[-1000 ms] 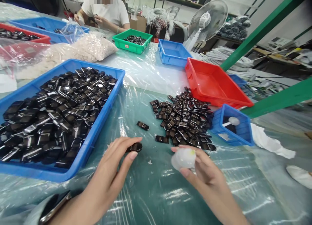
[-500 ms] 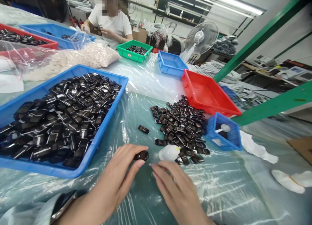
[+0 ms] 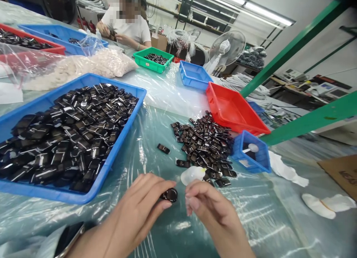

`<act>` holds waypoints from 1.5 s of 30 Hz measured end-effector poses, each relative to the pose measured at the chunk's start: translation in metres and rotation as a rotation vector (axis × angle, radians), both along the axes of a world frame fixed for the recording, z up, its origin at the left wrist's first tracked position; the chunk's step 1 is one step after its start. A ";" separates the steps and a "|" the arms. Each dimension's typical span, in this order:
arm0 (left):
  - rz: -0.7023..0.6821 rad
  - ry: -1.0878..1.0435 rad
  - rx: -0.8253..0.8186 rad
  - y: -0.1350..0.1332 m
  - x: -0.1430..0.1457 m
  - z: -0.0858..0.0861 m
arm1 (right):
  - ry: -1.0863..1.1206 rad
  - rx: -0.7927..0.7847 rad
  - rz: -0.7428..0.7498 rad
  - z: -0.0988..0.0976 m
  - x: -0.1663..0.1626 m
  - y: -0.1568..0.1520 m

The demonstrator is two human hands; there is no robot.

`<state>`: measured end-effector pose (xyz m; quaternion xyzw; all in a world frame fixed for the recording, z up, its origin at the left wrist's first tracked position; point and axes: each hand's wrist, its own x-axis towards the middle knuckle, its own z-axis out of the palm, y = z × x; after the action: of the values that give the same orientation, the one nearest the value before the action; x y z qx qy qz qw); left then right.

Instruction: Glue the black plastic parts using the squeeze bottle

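My left hand (image 3: 141,207) pinches a glossy black plastic piece (image 3: 170,194) between thumb and fingertips, with its rounded end toward the right. Just to the right is my right hand (image 3: 216,206), its fingers curled and the fingertips together; whatever small thing may be in them I cannot make out. Behind the right fingers lies a whitish squeeze bottle (image 3: 192,174) with a yellowish tip, partly covered by that hand. Beyond it spreads a heap of similar black pieces (image 3: 206,142). One loose black piece (image 3: 163,148) lies left of the heap.
A large blue tray (image 3: 118,150) full of black pieces takes up the left. At right stand a red tray (image 3: 237,109) and a small blue bin (image 3: 263,159) with a white spoon (image 3: 253,147). A green post (image 3: 320,118) crosses the right side. Across the table sits a person (image 3: 131,27).
My left hand has moved slightly right and nearer me with the black piece. My right hand has turned and lifted, its fingertips now in front of the bottle. The camera view has shifted slightly.
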<state>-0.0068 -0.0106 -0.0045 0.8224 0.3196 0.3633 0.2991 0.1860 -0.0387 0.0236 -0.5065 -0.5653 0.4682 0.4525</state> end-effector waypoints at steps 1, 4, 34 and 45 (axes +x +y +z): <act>0.000 0.001 0.030 0.000 0.000 0.000 | 0.153 -0.114 -0.001 0.001 -0.001 -0.002; -0.036 0.031 0.097 0.000 0.001 0.004 | 0.363 -0.291 0.003 0.003 -0.007 -0.005; 0.438 0.600 0.492 0.042 0.002 0.023 | -0.301 0.251 -0.253 -0.028 0.036 0.011; 0.250 0.486 0.213 0.055 0.032 0.000 | -0.163 0.139 -0.228 -0.032 0.037 0.011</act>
<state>0.0256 0.0447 -0.0050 0.8664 0.4406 0.2212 0.0788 0.2231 -0.0280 -0.0083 -0.5713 -0.5698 0.3310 0.4893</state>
